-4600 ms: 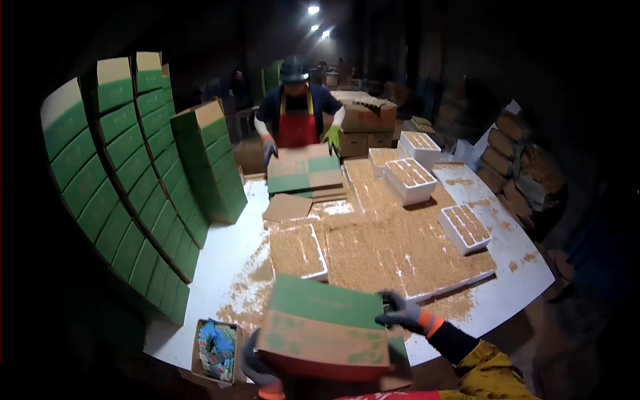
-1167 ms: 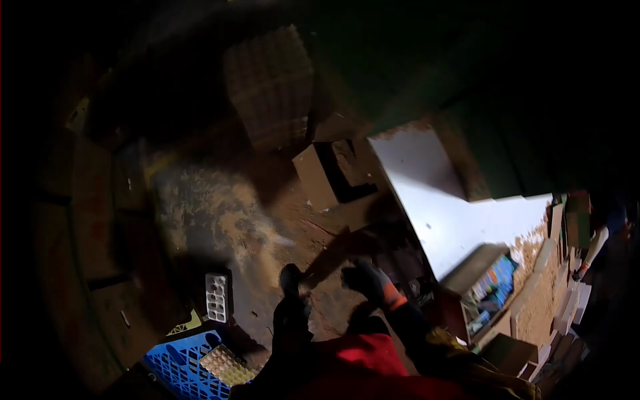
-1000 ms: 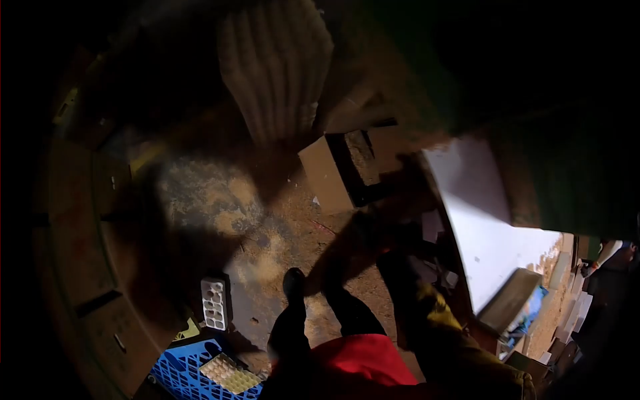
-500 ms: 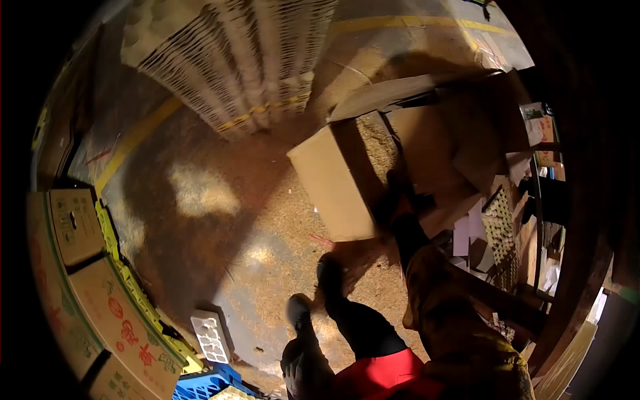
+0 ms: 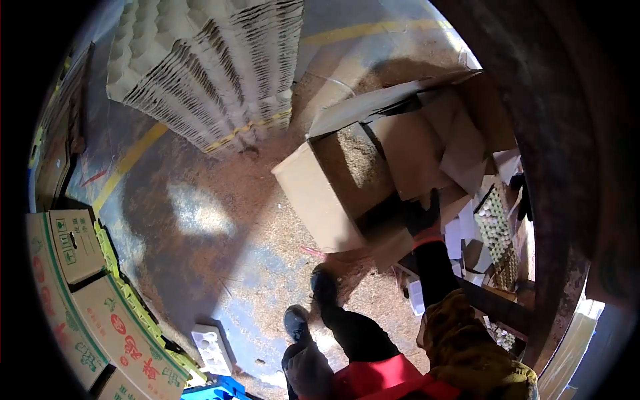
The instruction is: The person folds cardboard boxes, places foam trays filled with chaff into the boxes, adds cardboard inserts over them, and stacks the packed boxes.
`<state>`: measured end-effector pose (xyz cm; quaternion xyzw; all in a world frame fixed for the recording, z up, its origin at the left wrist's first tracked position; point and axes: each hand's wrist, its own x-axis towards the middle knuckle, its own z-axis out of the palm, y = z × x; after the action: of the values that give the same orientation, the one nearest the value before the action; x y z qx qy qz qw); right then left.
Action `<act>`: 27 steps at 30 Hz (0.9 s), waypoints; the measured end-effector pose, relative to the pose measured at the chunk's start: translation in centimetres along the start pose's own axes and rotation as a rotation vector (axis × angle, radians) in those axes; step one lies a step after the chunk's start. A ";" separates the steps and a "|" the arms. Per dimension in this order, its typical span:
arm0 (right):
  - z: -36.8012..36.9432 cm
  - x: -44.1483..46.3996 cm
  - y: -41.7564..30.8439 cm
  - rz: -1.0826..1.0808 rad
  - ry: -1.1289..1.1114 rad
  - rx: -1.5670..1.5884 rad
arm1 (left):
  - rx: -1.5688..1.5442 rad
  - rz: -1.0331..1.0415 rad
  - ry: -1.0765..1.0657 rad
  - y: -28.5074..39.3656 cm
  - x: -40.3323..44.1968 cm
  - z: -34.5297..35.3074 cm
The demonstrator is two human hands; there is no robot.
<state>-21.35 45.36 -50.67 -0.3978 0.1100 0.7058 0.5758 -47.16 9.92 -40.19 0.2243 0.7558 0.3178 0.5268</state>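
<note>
My right hand (image 5: 423,215), in a dark glove with an orange cuff, reaches down to the near right edge of an open cardboard box (image 5: 320,199). Its fingers look apart, close beside loose brown cardboard pieces (image 5: 408,152) in and over the box. Tan, grainy material (image 5: 359,157) lies inside the box. A grey shape over my left leg may be my left hand; its fingers cannot be made out.
A tall stack of moulded trays (image 5: 220,80) stands beyond the box. Printed cartons (image 5: 127,327) line the left. A white tray (image 5: 212,348) and blue crate (image 5: 217,388) are low left. Egg trays (image 5: 495,223) and a dark beam (image 5: 557,133) are at right.
My view has swung from the worktable to the floor. The green and brown carton is no longer in my hands. My right hand has reached the open box, which now appears larger.
</note>
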 end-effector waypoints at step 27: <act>-3.8 22.5 -29.7 -1.067 0.028 -2.460 | -1.169 0.193 -0.809 15.2 39.9 34.9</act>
<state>6.54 68.61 -59.65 -0.6548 -0.7536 0.0320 0.0481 -28.04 55.94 -63.85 0.0716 0.1841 0.6077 0.7692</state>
